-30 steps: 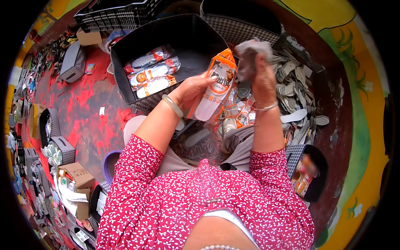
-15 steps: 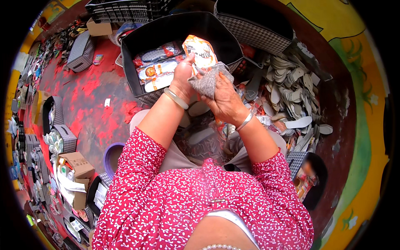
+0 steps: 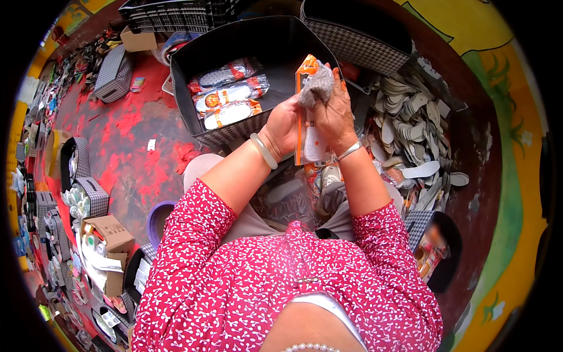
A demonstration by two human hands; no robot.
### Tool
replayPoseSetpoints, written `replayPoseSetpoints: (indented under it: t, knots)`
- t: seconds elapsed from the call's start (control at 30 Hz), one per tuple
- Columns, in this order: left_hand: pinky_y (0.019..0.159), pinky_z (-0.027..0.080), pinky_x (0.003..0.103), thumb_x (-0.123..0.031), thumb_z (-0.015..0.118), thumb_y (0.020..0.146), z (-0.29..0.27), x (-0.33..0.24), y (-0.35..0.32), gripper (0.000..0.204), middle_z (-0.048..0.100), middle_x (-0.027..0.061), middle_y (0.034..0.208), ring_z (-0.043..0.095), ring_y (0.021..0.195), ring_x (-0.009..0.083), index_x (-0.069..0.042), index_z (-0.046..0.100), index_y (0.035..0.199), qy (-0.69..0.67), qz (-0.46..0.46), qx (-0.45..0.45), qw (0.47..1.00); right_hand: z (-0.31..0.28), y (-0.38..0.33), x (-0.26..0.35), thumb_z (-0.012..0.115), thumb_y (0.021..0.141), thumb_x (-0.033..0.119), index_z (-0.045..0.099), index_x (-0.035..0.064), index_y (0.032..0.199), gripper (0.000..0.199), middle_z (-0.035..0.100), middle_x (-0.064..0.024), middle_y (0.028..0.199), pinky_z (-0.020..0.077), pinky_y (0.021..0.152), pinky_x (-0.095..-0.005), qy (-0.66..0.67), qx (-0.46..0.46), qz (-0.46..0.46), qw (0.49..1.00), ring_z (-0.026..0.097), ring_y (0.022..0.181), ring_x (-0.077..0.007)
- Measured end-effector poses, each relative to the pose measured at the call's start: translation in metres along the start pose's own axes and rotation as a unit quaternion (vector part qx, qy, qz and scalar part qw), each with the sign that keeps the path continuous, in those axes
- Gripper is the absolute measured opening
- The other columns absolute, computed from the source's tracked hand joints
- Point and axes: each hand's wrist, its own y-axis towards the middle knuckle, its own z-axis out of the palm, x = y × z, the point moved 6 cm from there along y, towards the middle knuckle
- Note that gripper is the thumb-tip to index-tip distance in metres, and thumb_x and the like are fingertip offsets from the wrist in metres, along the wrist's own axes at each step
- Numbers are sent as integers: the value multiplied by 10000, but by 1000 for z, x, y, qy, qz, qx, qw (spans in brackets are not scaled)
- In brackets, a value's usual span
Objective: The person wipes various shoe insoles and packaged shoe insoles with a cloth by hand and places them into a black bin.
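Observation:
A clear bag of white insoles with orange printing (image 3: 315,145) stands upright between my hands, just in front of the big dark bin. My left hand (image 3: 282,126) is closed on its left edge. My right hand (image 3: 335,117) presses a grey cloth (image 3: 317,87) to the upper part of the bag, fingers wrapped round the cloth. The cloth and fingers hide much of the bag's face. Left of my hands, three similar bagged insole packs (image 3: 231,114) lie side by side in the black-lined bin (image 3: 281,35).
Loose insoles (image 3: 413,123) are heaped on the right. A houndstooth bin (image 3: 355,44) stands at the back right, a black crate (image 3: 176,14) at the back left. A purple-rimmed tub (image 3: 153,226) is by my left elbow, near an open cardboard box (image 3: 111,232).
Both hands have moved right with the bag, which has turned to stand more upright. The cloth has shifted up to the bag's top part, and the packs in the bin are uncovered.

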Motion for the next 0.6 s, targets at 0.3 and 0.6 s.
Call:
replayPoseSetpoints:
  t: [0.3, 0.6]
  knots:
    - [1030, 353, 471, -390, 341, 960, -9, -63, 3, 558, 479, 213, 1280, 475, 1172, 364, 32, 362, 1324, -39, 127, 3, 991, 14, -31, 64, 576, 837, 202, 447, -19, 1280, 512, 401, -245, 1330, 246, 1068, -450, 96, 103, -105, 984, 345, 1260, -409]
    - [968, 421, 394, -343, 341, 981, 10, 26, -8, 427, 540, 145, 1230, 559, 1079, 261, -44, 451, 1265, -42, -115, 101, 987, -20, 3, -17, 587, 853, 200, 359, -67, 1313, 578, 572, -206, 1144, 421, 899, -396, 192, -123, 95, 969, 557, 1038, -360]
